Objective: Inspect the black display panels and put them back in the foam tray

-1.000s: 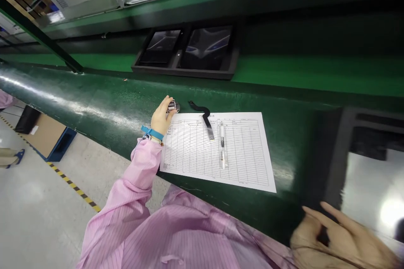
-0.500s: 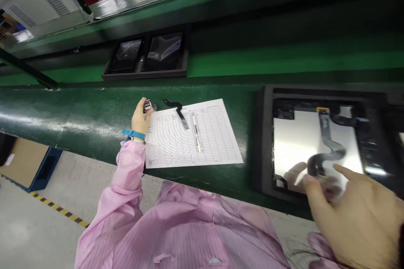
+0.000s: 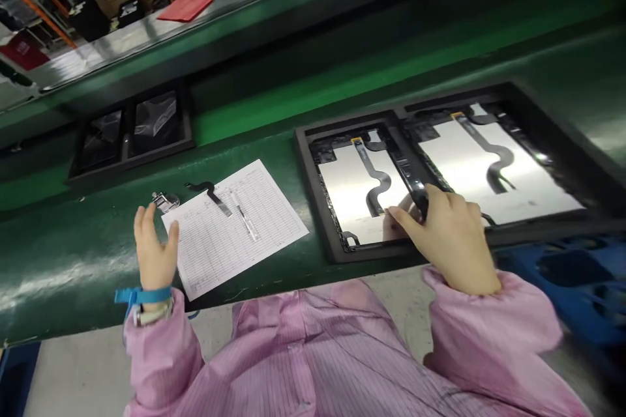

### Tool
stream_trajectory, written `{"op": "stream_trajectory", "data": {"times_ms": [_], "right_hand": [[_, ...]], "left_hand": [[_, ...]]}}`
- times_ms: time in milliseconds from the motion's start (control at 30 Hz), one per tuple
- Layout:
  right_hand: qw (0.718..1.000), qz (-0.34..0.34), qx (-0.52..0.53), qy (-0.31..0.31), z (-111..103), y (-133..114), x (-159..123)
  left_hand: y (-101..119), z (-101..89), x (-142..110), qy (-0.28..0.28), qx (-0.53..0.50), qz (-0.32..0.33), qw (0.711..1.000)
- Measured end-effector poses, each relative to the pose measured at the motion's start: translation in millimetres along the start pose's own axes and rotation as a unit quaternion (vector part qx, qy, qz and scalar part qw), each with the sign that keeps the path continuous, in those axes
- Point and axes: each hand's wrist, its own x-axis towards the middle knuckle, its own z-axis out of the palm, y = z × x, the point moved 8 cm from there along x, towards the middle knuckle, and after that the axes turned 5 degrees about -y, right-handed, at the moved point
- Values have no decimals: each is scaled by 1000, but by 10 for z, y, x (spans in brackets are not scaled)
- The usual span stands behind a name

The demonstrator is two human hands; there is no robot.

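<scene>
My left hand (image 3: 154, 251) hovers over the green bench with its fingers spread and nothing in it. Just beyond its fingertips lies a small metal clicker (image 3: 165, 201). Beside that lies a printed form (image 3: 254, 234) with a pen (image 3: 243, 221) and a black flex cable (image 3: 210, 190) on it. My right hand (image 3: 447, 238) rests on the front rim of a black two-bay tray (image 3: 313, 208). Its thumb and forefinger are pinched together at the lower right corner of the left silver panel (image 3: 347, 186). What they hold is hidden. The right panel (image 3: 523, 176) carries its own curved cable (image 3: 495, 161).
A second black tray (image 3: 130, 133) with two bagged dark parts sits on the green belt at the back left. A red sheet (image 3: 186, 8) lies on the far bench. A blue bin (image 3: 567, 280) stands below the bench edge at the right.
The view has swung right. My left hand let go of the metal clicker and drew back, open. My right hand moved in onto the left panel's corner.
</scene>
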Motion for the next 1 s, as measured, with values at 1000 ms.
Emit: {"op": "stream_trajectory", "data": {"times_ms": [1000], "right_hand": [[922,2,384,-54,-622,155,289]], "left_hand": [[2360,1485,-978,-337,-271,210,877]]}}
